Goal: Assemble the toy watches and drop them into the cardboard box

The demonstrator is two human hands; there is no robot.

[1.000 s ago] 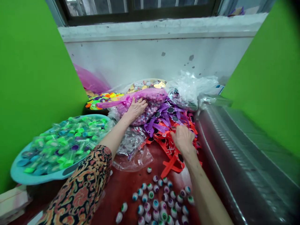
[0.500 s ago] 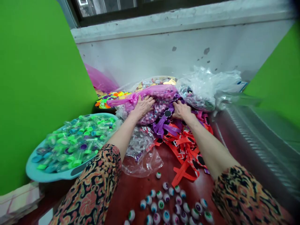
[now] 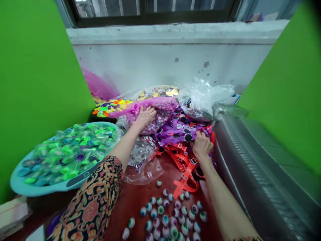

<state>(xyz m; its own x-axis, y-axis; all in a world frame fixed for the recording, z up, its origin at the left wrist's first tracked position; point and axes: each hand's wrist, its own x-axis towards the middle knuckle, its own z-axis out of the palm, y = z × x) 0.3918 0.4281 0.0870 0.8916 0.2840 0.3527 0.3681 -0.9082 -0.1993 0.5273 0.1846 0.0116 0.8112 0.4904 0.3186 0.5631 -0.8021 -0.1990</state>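
Note:
My left hand (image 3: 146,117) lies on a pink plastic bag (image 3: 164,101) full of small eyeball balls, its fingers stretched out over the top. Bunched purple toy watches (image 3: 173,135) with black round dials spread just right of the bag. At their right end, my right hand (image 3: 202,144) has its fingers curled round some of the purple straps. Red toy watches (image 3: 184,179) lie below and partly under the purple ones. Loose eyeball balls (image 3: 165,220) are scattered on the dark red table (image 3: 135,204) nearer to me.
A light blue basin (image 3: 42,190) of clear tubes with green and blue caps stands at left. Behind are a dark tray of colourful pieces (image 3: 114,106) and a clear bag (image 3: 200,97). Grey plastic-wrapped packing (image 3: 240,157) runs along the right. Green panels (image 3: 37,67) flank the table.
My right hand has moved towards me and slightly right, and the purple watches now spread across the red ones. My left hand stays on the pink bag. The view has shifted rightward.

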